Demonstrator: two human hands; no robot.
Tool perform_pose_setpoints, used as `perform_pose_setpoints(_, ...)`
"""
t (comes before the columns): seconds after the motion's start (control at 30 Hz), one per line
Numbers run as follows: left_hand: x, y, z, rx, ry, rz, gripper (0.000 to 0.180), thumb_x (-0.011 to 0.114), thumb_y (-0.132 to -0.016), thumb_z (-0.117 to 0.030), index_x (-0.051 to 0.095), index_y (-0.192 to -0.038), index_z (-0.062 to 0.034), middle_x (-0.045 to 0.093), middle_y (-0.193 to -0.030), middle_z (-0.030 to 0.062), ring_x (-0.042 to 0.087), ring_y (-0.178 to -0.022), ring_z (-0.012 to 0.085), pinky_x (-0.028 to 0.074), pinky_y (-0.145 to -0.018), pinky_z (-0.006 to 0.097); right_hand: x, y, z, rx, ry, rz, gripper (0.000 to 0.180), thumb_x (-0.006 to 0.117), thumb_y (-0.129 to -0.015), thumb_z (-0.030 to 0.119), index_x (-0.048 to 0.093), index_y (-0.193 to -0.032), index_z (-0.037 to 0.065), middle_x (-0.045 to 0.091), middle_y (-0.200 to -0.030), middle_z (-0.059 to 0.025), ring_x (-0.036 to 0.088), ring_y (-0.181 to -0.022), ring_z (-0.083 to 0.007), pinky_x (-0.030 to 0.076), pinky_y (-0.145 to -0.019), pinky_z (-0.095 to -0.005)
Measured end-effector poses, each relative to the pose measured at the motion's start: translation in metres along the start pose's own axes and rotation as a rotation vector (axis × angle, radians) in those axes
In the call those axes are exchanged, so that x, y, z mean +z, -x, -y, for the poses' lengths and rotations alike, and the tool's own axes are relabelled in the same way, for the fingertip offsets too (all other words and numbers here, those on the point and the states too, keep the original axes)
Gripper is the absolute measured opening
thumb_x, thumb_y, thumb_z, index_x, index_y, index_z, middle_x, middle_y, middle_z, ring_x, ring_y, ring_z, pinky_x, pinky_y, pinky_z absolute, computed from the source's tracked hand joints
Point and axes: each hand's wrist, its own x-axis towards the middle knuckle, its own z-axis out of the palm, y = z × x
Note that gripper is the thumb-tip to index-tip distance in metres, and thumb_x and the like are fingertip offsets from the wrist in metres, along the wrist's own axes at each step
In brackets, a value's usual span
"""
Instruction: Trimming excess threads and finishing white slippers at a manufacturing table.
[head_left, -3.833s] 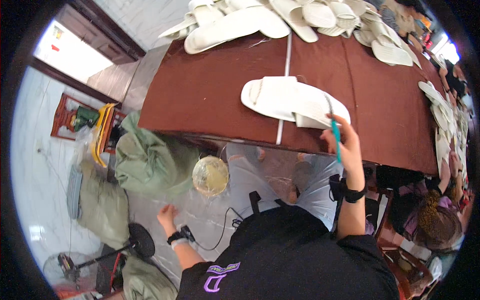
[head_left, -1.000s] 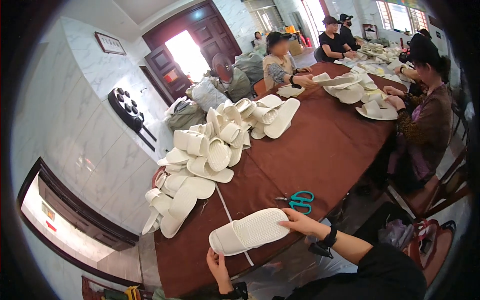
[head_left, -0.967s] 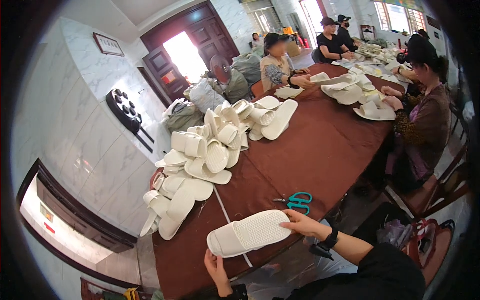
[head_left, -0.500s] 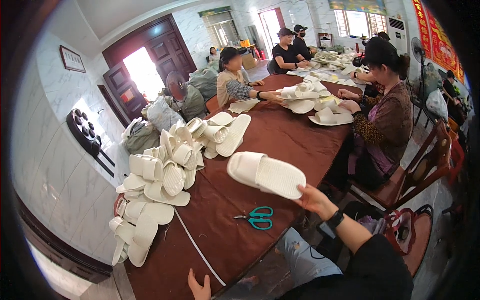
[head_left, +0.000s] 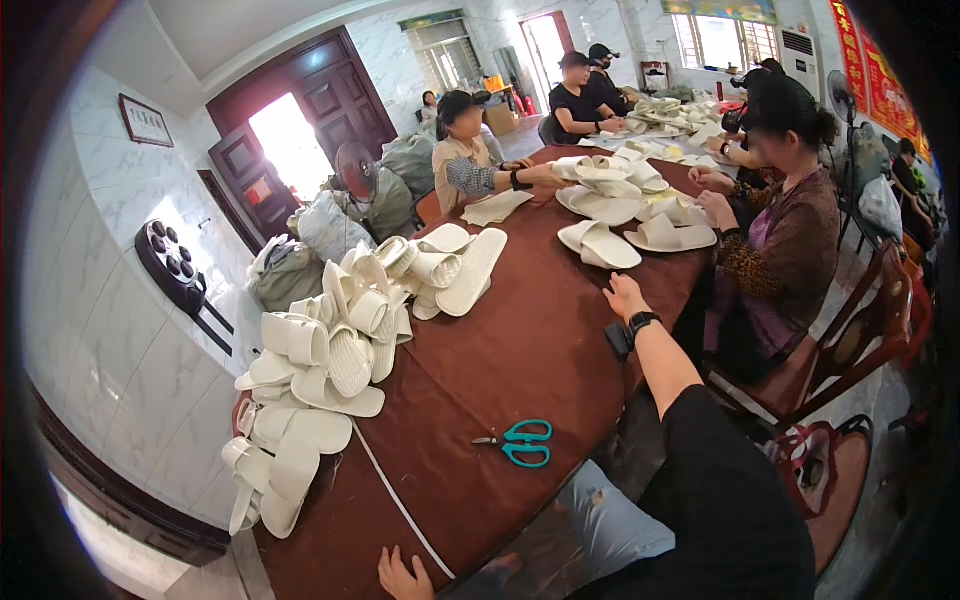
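Observation:
My right hand (head_left: 626,297) is stretched out over the table toward the far side, its fingers loosely apart and holding nothing. Just beyond its fingertips lies a cream slide slipper (head_left: 600,245), beside the far pile of slippers (head_left: 605,185). Near the front edge, my left hand (head_left: 405,576) rests on the brown tablecloth (head_left: 480,370) with its fingers spread. Teal-handled scissors (head_left: 525,443) lie between my two arms. A thin white strip (head_left: 400,500) runs across the cloth above my left hand.
A large heap of cream slippers (head_left: 345,345) covers the table's left side. A person in a brown top (head_left: 795,230) sits at the right edge, and another in a beige vest (head_left: 465,160) reaches to the far pile. A wooden chair (head_left: 850,340) stands at right.
My right hand has moved forward and let go of the slipper, which now lies by the far pile. My left hand has settled flatter on the cloth.

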Motion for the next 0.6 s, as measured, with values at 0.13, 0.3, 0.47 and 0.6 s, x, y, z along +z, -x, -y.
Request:
perform_pose_setpoints(0.13, 0.000, -0.001, -0.004, -0.055, 0.017, 0.020, 0.043, 0.057, -0.089, -0.032, 0.059, -0.117, 0.0010, 0.056, -0.122, 0.0242, 0.051, -0.112, 0.0401, 0.039, -0.097, 0.049, 0.014, 0.016, -0.026, 0.048, 0.030, 0.004, 0.037, 0.049, -0.092, 0.007, 0.044, -0.128, -0.003, 0.057, -0.112, -0.0111, 0.058, -0.093, -0.0194, 0.048, -0.086, -0.0336)
perform_pose_setpoints(0.3, 0.003, 0.000, -0.009, -0.282, -0.194, 0.180, 0.041, 0.051, -0.092, -0.019, 0.050, -0.127, 0.0014, 0.048, -0.133, 0.0188, 0.045, -0.121, 0.0338, 0.032, -0.104, 0.045, 0.069, 0.092, -0.018, 0.286, 0.392, 0.435, 0.032, 0.055, -0.091, 0.012, 0.053, -0.122, 0.004, 0.062, -0.097, -0.0063, 0.060, -0.080, -0.0151, 0.050, -0.070, -0.0277)
perform_pose_setpoints(0.47, 0.008, -0.005, -0.009, -0.174, -0.095, 0.038, 0.038, 0.052, -0.088, -0.023, 0.056, -0.118, -0.0002, 0.050, -0.129, 0.0205, 0.045, -0.119, 0.0368, 0.032, -0.102, 0.048, 0.158, 0.142, -0.022, 0.353, 0.599, 0.903, 0.037, 0.058, -0.092, 0.019, 0.049, -0.124, 0.003, 0.063, -0.101, -0.0079, 0.061, -0.090, -0.0156, 0.051, -0.075, -0.0294)
perform_pose_setpoints(0.6, 0.004, -0.001, -0.003, -0.166, -0.122, 0.013, 0.039, 0.054, -0.087, -0.023, 0.056, -0.118, -0.0001, 0.051, -0.127, 0.0210, 0.047, -0.117, 0.0370, 0.034, -0.101, 0.049, 0.248, 0.191, -0.064, 0.553, 0.555, 1.016, 0.053, 0.061, -0.092, 0.028, 0.040, -0.130, -0.002, 0.056, -0.120, -0.0180, 0.059, -0.106, -0.0244, 0.052, -0.087, -0.0355)
